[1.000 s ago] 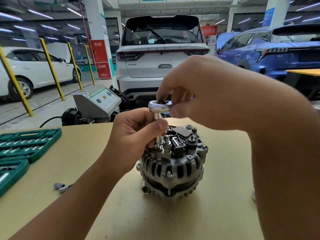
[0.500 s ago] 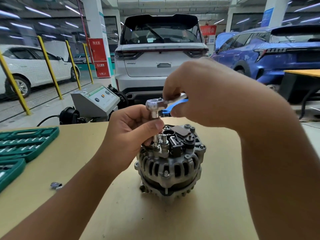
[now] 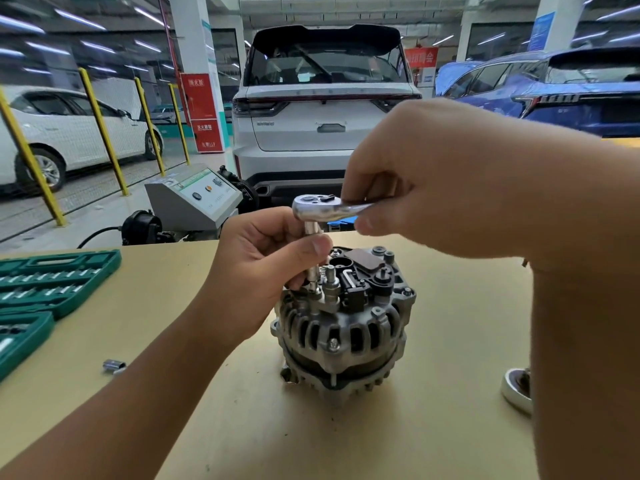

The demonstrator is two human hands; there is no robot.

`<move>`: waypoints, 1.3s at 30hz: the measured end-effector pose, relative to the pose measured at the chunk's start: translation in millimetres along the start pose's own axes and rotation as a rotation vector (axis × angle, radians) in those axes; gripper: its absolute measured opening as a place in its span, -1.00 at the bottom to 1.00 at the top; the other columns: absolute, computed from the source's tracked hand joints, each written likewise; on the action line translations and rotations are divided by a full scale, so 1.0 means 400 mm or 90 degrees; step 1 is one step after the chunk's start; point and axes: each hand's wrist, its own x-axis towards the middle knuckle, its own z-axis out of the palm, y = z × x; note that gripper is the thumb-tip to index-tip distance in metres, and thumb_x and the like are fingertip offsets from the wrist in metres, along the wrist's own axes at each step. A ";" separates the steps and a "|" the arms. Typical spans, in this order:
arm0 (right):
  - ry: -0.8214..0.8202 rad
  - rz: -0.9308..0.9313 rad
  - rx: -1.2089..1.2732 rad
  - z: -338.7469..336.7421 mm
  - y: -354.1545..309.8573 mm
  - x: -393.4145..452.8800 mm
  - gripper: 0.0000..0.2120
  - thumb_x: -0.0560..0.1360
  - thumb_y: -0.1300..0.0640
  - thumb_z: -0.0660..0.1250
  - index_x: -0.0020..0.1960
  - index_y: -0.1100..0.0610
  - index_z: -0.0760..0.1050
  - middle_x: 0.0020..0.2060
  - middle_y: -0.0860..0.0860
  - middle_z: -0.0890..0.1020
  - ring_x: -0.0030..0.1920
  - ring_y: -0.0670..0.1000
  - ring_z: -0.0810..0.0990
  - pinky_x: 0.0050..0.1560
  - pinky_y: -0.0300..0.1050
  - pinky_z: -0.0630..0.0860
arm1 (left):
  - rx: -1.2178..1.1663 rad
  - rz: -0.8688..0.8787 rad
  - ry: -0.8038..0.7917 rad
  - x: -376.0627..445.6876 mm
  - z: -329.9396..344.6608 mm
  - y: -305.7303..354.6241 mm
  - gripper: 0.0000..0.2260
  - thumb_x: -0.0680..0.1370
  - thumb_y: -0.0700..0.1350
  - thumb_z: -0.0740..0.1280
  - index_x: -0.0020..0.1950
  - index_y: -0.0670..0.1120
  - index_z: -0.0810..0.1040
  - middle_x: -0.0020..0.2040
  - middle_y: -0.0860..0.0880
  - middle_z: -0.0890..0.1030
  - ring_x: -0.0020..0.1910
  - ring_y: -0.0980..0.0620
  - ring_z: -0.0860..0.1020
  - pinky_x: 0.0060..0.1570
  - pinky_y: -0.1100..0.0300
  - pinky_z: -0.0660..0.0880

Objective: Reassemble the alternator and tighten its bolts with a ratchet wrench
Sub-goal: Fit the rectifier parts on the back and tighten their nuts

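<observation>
While the left hand [image 3: 263, 268] steadies the socket, the right hand [image 3: 433, 181] holds the ratchet wrench [image 3: 325, 209].

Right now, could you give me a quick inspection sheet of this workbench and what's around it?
Surface: tan table, bare in front.
Job's things: alternator standing on the table; ratchet wrench above it on a vertical extension reaching down to a bolt on top.
Clutter: green socket case open at far left; loose socket beside the left forearm; round metal dish at the right edge, partly hidden.
Grips: left hand holds the extension; right hand holds the wrench handle.
Cables: black cable on the floor behind the table.
Surroundings: grey machine, white SUV, blue car, yellow posts.
</observation>
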 end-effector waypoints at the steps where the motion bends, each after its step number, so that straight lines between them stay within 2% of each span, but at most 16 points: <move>1: 0.003 0.008 0.021 0.000 0.003 0.003 -0.92 0.48 0.06 0.50 -0.08 -0.13 0.67 -0.23 -0.22 0.56 -0.21 -0.18 0.51 -0.27 -0.21 0.41 | -0.006 -0.005 -0.001 0.000 -0.001 0.001 -0.98 0.44 -0.12 0.50 -0.18 -0.01 0.73 -0.32 0.00 0.63 -0.38 -0.12 0.44 -0.45 0.32 0.41; 3: 0.012 0.030 0.044 0.012 0.008 0.013 -0.81 0.53 0.15 0.44 -0.02 -0.14 0.68 -0.16 -0.20 0.59 -0.16 -0.14 0.53 -0.19 -0.13 0.52 | -0.021 -0.016 -0.009 -0.001 -0.006 0.002 -0.97 0.43 -0.14 0.48 -0.17 -0.02 0.73 -0.30 0.00 0.64 -0.32 -0.17 0.44 -0.43 0.32 0.42; 5: 0.007 0.031 0.036 0.019 -0.002 0.020 -0.88 0.52 0.11 0.45 -0.01 -0.10 0.68 -0.16 -0.18 0.60 -0.14 -0.08 0.56 -0.09 -0.03 0.60 | -0.017 -0.018 -0.016 -0.001 -0.010 0.001 -0.96 0.43 -0.14 0.48 -0.16 -0.02 0.73 -0.30 -0.01 0.64 -0.34 -0.14 0.47 -0.44 0.32 0.42; 6: -0.001 0.020 0.029 0.019 -0.005 0.019 -0.95 0.49 0.03 0.49 -0.06 -0.08 0.69 -0.21 -0.18 0.60 -0.18 -0.08 0.56 -0.14 -0.05 0.59 | -0.012 -0.015 -0.016 0.000 -0.009 -0.001 -0.97 0.43 -0.13 0.50 -0.15 -0.02 0.73 -0.30 -0.02 0.64 -0.36 -0.10 0.48 -0.44 0.32 0.42; 8: -0.005 -0.004 0.005 0.011 -0.006 0.006 -0.90 0.41 -0.06 0.55 -0.14 -0.07 0.68 -0.31 -0.18 0.56 -0.28 -0.15 0.53 -0.30 -0.16 0.48 | -0.003 -0.002 -0.002 0.000 -0.004 -0.006 -0.89 0.42 -0.05 0.57 -0.13 -0.06 0.73 -0.31 -0.08 0.61 -0.40 0.01 0.47 -0.44 0.30 0.41; 11: 0.001 0.000 0.027 0.001 0.001 0.000 -0.94 0.43 0.01 0.55 -0.12 -0.13 0.69 -0.30 -0.20 0.58 -0.27 -0.19 0.53 -0.32 -0.20 0.42 | 0.003 -0.001 0.013 -0.002 -0.003 -0.011 -0.81 0.42 0.02 0.59 -0.15 -0.08 0.71 -0.33 -0.21 0.55 -0.45 0.04 0.44 -0.47 0.30 0.40; 15: 0.023 0.030 0.038 0.023 -0.004 0.023 -0.82 0.53 0.14 0.43 -0.01 -0.15 0.68 -0.19 -0.19 0.59 -0.15 -0.07 0.56 -0.07 -0.01 0.61 | -0.017 -0.016 -0.006 0.000 -0.010 -0.006 -0.92 0.45 -0.11 0.51 -0.19 -0.10 0.70 -0.32 -0.10 0.63 -0.45 0.04 0.47 -0.46 0.32 0.41; 18: 0.000 -0.003 -0.022 0.016 -0.014 0.014 -0.98 0.48 0.02 0.48 -0.12 -0.06 0.68 -0.31 -0.16 0.58 -0.27 -0.10 0.54 -0.24 -0.12 0.57 | -0.008 -0.002 -0.003 0.001 -0.007 -0.007 -0.90 0.45 -0.06 0.55 -0.13 -0.07 0.73 -0.30 -0.11 0.64 -0.41 0.01 0.48 -0.43 0.32 0.42; 21: 0.001 0.006 0.000 0.001 -0.007 0.002 -0.88 0.44 0.01 0.53 -0.21 -0.13 0.61 -0.32 -0.21 0.58 -0.30 -0.21 0.50 -0.34 -0.26 0.36 | -0.001 -0.002 -0.010 0.002 -0.010 -0.009 -0.93 0.48 -0.08 0.53 -0.12 -0.06 0.74 -0.28 -0.14 0.64 -0.38 -0.11 0.48 -0.42 0.31 0.43; 25: 0.049 0.030 0.032 0.029 -0.006 0.025 -0.84 0.52 0.10 0.44 -0.05 -0.18 0.67 -0.23 -0.19 0.57 -0.21 -0.09 0.54 -0.14 -0.05 0.59 | -0.016 -0.014 -0.023 0.004 -0.017 -0.009 -0.98 0.48 -0.13 0.50 -0.14 -0.04 0.73 -0.27 -0.07 0.65 -0.34 -0.15 0.48 -0.42 0.32 0.44; 28: 0.018 0.001 -0.028 0.025 -0.016 0.020 -0.99 0.46 0.02 0.50 -0.13 -0.08 0.68 -0.31 -0.13 0.61 -0.27 -0.06 0.56 -0.23 -0.06 0.59 | 0.009 -0.005 -0.005 0.005 -0.013 -0.014 -0.95 0.46 -0.09 0.54 -0.14 -0.05 0.74 -0.30 -0.23 0.62 -0.39 -0.04 0.50 -0.42 0.31 0.43; 31: 0.003 0.006 -0.013 0.004 -0.013 0.004 -0.90 0.37 -0.03 0.57 -0.18 -0.11 0.67 -0.39 -0.20 0.59 -0.32 -0.20 0.54 -0.37 -0.23 0.39 | 0.021 0.003 0.008 0.003 -0.009 -0.017 -0.91 0.45 -0.07 0.55 -0.15 -0.08 0.73 -0.28 -0.37 0.55 -0.41 0.00 0.49 -0.41 0.29 0.43; 33: 0.004 0.021 0.020 0.009 -0.010 0.008 -0.87 0.43 0.04 0.55 -0.12 -0.18 0.67 -0.29 -0.22 0.62 -0.24 -0.19 0.55 -0.32 -0.23 0.40 | 0.000 -0.004 -0.006 0.001 -0.010 -0.013 -0.96 0.44 -0.11 0.53 -0.16 -0.06 0.73 -0.30 -0.29 0.59 -0.42 0.03 0.51 -0.41 0.30 0.44; 36: 0.019 0.028 0.018 0.031 -0.020 0.025 -0.90 0.52 0.05 0.45 -0.04 -0.15 0.65 -0.14 -0.13 0.62 -0.12 0.00 0.58 -0.09 -0.02 0.58 | -0.026 -0.012 -0.018 -0.002 -0.014 -0.008 -0.99 0.44 -0.14 0.50 -0.16 -0.05 0.73 -0.29 -0.11 0.65 -0.41 0.05 0.53 -0.41 0.32 0.45; 37: 0.007 0.020 0.007 0.032 -0.023 0.024 -0.98 0.52 -0.01 0.45 -0.06 -0.10 0.65 -0.19 -0.11 0.61 -0.16 0.00 0.57 -0.13 -0.03 0.58 | -0.023 -0.010 -0.014 -0.002 -0.012 -0.009 -0.98 0.44 -0.14 0.50 -0.16 -0.05 0.73 -0.29 -0.10 0.65 -0.40 0.04 0.52 -0.41 0.32 0.45; 39: -0.019 -0.005 -0.037 0.022 -0.025 0.017 -0.88 0.47 -0.08 0.47 -0.14 -0.03 0.65 -0.33 -0.11 0.57 -0.31 -0.07 0.54 -0.33 -0.16 0.47 | -0.009 0.000 0.002 -0.001 -0.006 -0.012 -0.98 0.45 -0.13 0.51 -0.15 -0.05 0.74 -0.30 -0.11 0.64 -0.39 0.01 0.50 -0.40 0.31 0.43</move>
